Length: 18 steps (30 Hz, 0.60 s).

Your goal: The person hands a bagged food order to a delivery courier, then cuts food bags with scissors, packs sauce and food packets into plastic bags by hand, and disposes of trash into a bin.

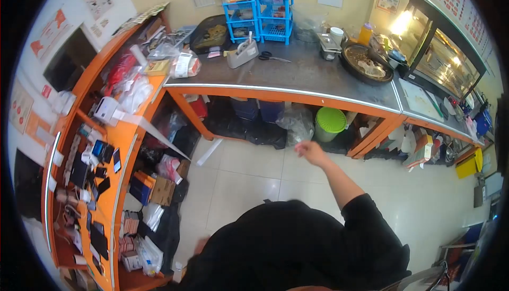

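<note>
Tiled floor (pixel 244 185) in front of the green-lidded bin (pixel 330 120), clear plastic bag (pixel 296 124) right beside it; right hand (pixel 313 154) near both, left hand (pixel 201 244) mostly hidden, can't tell if either's fingers are apart or together, and a careless forward swing could snag the loose plastic.

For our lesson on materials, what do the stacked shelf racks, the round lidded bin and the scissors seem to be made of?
Shelf racks: blue plastic, probably moulded; open slotted sides.
Bin: likely plastic; bright green, ridged lid.
Scissors: dark handles, probably plastic; blade material too small to tell.
</note>
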Each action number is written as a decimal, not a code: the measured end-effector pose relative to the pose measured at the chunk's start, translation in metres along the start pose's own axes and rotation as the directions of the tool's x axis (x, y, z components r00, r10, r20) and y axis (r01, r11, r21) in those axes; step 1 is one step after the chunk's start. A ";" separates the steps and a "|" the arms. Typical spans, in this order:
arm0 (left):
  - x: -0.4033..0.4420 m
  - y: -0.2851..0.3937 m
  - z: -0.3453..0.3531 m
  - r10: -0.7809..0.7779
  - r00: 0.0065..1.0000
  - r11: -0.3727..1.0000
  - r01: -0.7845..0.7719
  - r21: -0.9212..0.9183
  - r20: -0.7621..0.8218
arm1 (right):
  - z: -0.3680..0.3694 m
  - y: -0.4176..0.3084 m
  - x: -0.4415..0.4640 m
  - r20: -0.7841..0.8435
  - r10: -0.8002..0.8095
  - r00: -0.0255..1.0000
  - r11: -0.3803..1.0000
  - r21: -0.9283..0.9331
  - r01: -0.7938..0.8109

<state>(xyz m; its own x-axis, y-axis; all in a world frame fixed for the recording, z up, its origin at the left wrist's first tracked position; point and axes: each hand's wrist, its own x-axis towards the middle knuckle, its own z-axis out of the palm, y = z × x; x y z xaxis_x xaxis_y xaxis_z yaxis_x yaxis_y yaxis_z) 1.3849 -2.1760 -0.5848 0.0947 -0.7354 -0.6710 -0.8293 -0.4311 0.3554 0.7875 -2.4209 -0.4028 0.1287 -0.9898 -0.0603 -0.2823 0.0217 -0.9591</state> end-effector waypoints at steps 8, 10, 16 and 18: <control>0.232 0.247 -0.193 0.298 0.858 0.723 -0.489 -0.488 -0.418 | -0.127 -0.039 0.115 -0.576 0.105 0.811 0.988 0.155 -0.018; 0.236 0.313 -0.213 0.357 0.806 0.632 -0.581 -0.513 -0.473 | -0.161 -0.040 0.156 -0.635 0.109 0.765 0.963 0.259 0.078; 0.291 0.377 -0.209 0.240 0.855 0.454 -0.518 -0.725 -0.460 | -0.228 -0.052 0.359 -0.503 -0.002 0.864 0.987 0.139 0.084; 0.290 0.400 -0.208 0.085 0.886 0.445 -0.443 -0.778 -0.456 | -0.232 -0.052 0.419 -0.446 -0.039 0.894 0.990 0.102 0.094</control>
<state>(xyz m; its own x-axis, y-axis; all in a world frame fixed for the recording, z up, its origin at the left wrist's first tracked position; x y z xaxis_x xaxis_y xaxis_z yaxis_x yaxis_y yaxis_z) 1.1950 -2.6703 -0.5013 0.2648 -0.9265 -0.2672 0.0170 -0.2726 0.9620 0.6359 -2.8689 -0.3139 -0.2974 -0.9487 0.1071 -0.1707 -0.0575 -0.9836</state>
